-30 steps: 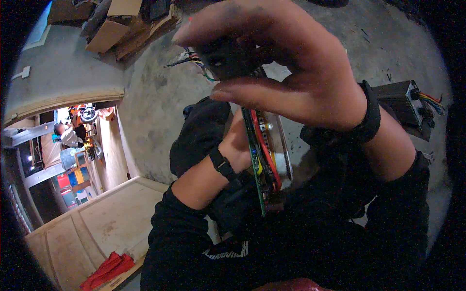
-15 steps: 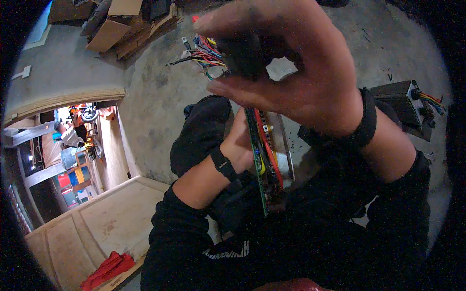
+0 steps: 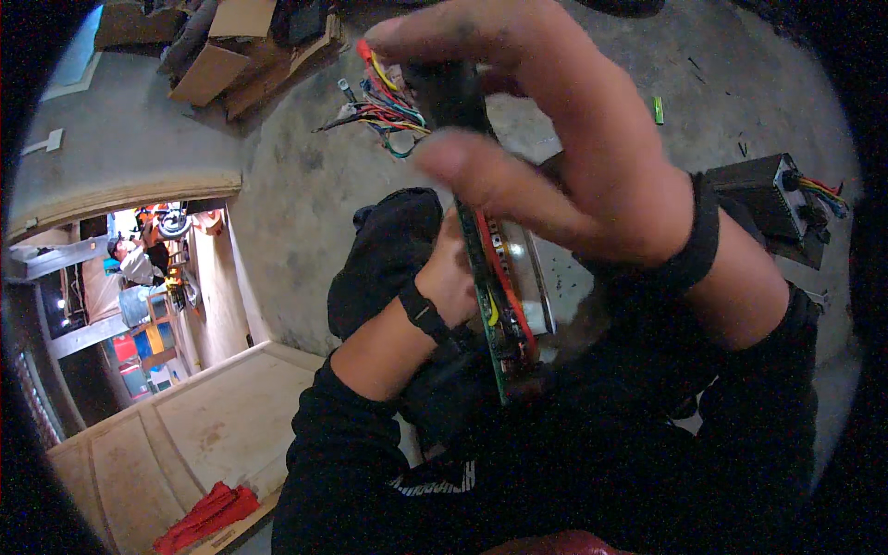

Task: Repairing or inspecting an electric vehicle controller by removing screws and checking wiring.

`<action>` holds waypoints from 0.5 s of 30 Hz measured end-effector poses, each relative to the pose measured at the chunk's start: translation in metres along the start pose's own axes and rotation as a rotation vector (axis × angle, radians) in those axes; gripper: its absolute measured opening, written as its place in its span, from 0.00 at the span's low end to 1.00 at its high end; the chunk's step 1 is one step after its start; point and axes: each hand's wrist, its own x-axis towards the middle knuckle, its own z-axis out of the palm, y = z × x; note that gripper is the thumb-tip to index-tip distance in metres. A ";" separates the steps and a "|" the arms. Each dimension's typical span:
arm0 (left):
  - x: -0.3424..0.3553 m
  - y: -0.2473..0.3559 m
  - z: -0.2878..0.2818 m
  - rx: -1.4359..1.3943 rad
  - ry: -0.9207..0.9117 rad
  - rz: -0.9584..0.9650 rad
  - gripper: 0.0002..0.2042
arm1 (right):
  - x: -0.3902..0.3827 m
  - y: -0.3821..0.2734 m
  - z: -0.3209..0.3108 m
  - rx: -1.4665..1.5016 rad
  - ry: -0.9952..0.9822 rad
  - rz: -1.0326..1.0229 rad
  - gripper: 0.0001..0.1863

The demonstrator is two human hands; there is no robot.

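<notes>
In the middle, my left hand (image 3: 449,287) grips a long green circuit board (image 3: 487,319) from its left side; the fingers are partly hidden behind it. The board stands on edge, with red and yellow wires (image 3: 507,277) and a shiny metal plate (image 3: 529,277) along its right. Close to the camera, my right hand (image 3: 592,157) arches over the board's far end, thumb and index finger spread apart. Between them shows a dark block (image 3: 449,97), its kind unclear. Beyond it, a bundle of coloured wires (image 3: 384,111) with connectors fans out leftward.
A finned metal controller box (image 3: 754,190) with coloured leads lies on the concrete floor at right. A small green strip (image 3: 658,110) lies farther off. Flattened cardboard (image 3: 236,55) is piled at far left. A red cloth (image 3: 208,518) rests on a wooden panel (image 3: 231,407) at lower left.
My right thumb has come away from the dark block, and that hand has opened and shifted slightly left. The green strip on the floor has come into sight. My left hand keeps its hold.
</notes>
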 end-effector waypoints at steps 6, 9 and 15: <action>-0.007 0.001 0.007 0.132 0.058 0.126 0.24 | 0.022 -0.026 -0.027 0.316 -0.229 0.236 0.21; -0.008 0.003 0.007 0.404 0.191 0.104 0.22 | 0.006 0.002 -0.011 0.576 -0.174 0.200 0.19; 0.003 -0.019 -0.058 -0.147 -0.160 0.064 0.24 | 0.006 0.006 0.006 1.130 0.010 0.085 0.19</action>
